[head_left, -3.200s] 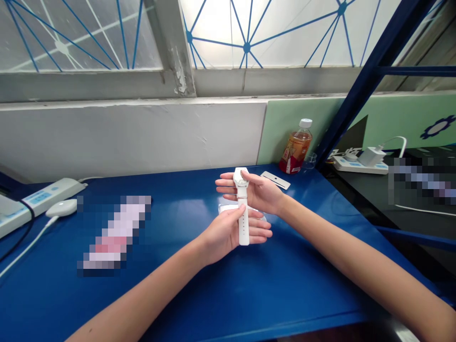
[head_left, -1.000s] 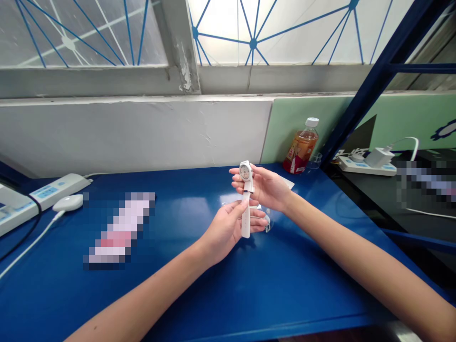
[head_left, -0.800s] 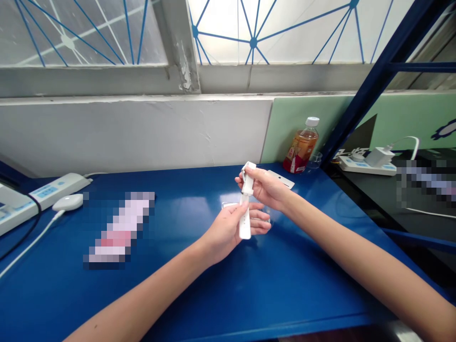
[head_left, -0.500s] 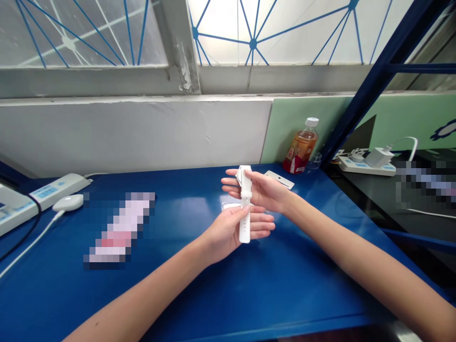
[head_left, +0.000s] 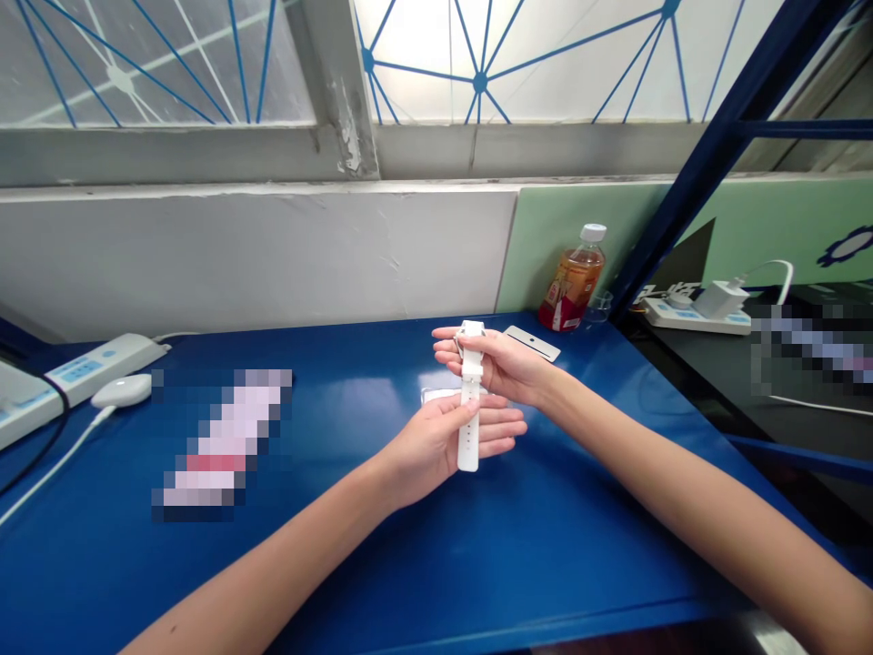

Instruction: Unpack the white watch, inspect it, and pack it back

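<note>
A white wristwatch (head_left: 470, 437) hangs lengthwise between my two hands above the blue table (head_left: 327, 564). With its thumb, my left hand (head_left: 436, 444) presses the strap's lower, holed part against the fingers, which stretch out to the right. My right hand (head_left: 508, 364) grips the upper end near the buckle, thumb across the strap and fingers pointing left. Most of the watch case is hidden behind the strap and thumb. Behind my hands lies a clear-edged white item (head_left: 431, 395), partly covered.
A white card (head_left: 532, 342) and a drink bottle (head_left: 573, 277) are at the back right, near a blue metal post (head_left: 688, 182). On the left lie a pixelated object (head_left: 228, 437), a white plug with cable (head_left: 123, 390) and a power strip (head_left: 82, 373).
My right hand has shifted slightly right and down, and the strap's lower end sits a little lower. Both hands keep hold of the watch. The view has moved slightly.
</note>
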{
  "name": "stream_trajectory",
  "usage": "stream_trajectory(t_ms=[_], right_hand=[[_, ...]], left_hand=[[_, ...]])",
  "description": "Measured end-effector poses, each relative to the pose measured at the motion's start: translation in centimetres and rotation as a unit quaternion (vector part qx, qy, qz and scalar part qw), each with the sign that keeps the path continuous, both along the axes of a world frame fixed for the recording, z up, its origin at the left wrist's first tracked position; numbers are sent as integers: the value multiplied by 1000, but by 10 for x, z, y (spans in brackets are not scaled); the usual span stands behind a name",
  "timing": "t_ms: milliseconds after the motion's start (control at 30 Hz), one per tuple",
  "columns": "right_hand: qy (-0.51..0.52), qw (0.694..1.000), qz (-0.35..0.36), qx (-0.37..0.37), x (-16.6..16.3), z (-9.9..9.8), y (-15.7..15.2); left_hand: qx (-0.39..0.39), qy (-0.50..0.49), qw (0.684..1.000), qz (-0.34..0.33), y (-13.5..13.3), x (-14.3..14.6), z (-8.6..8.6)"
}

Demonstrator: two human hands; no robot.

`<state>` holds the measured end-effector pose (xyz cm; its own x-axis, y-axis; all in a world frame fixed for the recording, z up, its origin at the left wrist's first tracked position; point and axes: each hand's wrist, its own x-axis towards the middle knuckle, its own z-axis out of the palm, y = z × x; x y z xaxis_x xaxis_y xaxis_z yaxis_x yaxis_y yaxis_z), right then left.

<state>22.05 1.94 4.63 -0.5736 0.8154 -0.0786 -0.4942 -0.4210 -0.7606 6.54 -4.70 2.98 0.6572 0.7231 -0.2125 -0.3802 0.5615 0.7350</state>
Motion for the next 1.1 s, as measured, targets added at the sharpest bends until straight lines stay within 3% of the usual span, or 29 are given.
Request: stream_trajectory(t_ms=[267,667,1100], right_hand=[[5,998,51,-21,2,-1,1],[80,993,88,-15,6,6,-2],[72,993,91,-16,10,3,1]], left_hand=[[13,-30,998,-62,0,-2,-4],[7,-26,998,-62,4,-7,-2],[6,-29,998,-58,5,-8,0]])
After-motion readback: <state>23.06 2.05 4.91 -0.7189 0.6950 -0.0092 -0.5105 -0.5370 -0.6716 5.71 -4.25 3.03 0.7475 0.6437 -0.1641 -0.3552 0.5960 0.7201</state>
